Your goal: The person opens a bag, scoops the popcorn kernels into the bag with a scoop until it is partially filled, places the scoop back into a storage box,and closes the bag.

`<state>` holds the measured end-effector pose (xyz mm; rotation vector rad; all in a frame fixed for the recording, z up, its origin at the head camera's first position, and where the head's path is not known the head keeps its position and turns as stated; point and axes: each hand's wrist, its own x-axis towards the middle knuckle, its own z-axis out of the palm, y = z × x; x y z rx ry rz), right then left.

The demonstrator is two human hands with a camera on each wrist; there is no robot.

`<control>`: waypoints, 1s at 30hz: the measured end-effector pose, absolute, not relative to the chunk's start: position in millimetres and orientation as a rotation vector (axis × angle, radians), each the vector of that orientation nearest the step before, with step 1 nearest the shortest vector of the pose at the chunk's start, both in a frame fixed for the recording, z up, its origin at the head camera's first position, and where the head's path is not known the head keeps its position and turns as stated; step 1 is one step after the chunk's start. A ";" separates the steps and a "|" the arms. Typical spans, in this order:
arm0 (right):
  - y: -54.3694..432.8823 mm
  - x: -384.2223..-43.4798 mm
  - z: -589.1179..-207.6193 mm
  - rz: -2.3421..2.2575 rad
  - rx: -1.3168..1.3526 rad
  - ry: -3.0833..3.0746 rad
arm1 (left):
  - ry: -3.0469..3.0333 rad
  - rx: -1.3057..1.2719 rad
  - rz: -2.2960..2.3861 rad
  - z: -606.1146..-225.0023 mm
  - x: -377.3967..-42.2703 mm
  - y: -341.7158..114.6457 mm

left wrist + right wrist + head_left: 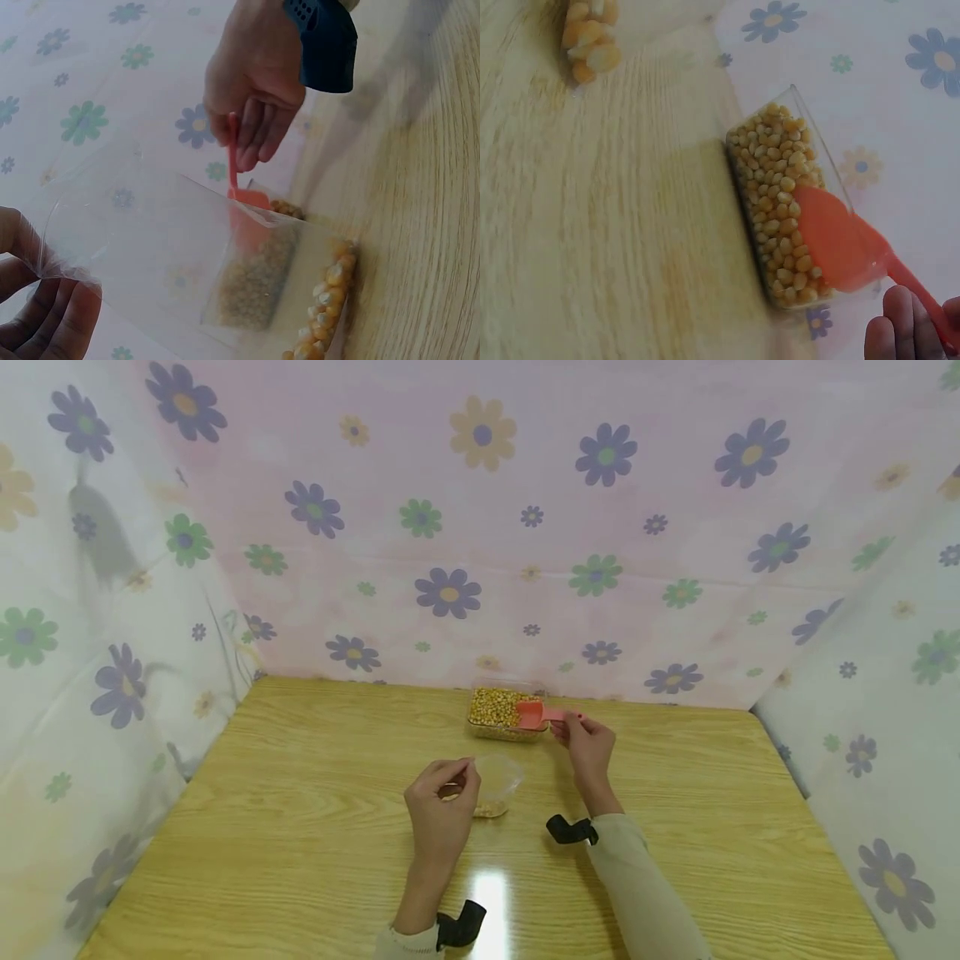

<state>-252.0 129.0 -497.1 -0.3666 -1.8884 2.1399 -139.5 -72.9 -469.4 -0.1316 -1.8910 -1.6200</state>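
Note:
My left hand [441, 802] pinches the top edge of a clear plastic bag [504, 777]. Corn kernels [324, 319] lie in the bottom of the bag, which stands on the table. In my right hand [588, 752] is the handle of a red scoop [531, 715], gripped between thumb and fingers. The scoop's blade is pushed into the kernels inside a clear rectangular container [787, 304], at its right end in the head view. Kernels [769, 180] fill much of that container. In the left wrist view the bag hangs in front of the container and blurs it.
The wood-grain table [300, 810] carries the container near its back edge, close to a flowered cloth wall [480, 527]. More flowered cloth rises at the left [112, 677] and right sides. Each wrist wears a black camera mount [572, 830].

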 end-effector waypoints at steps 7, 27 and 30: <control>135.6 -253.6 -506.3 2.341 -0.543 -1.807 | -1.908 -0.131 -1.622 -467.2 -138.0 -72.8; 136.1 -259.7 -507.8 2.670 -0.735 -1.525 | -1.912 -0.100 -1.626 -464.3 -137.1 -80.1; 136.4 -258.7 -507.9 2.689 -0.744 -1.499 | -1.909 -0.098 -1.632 -464.4 -136.5 -79.1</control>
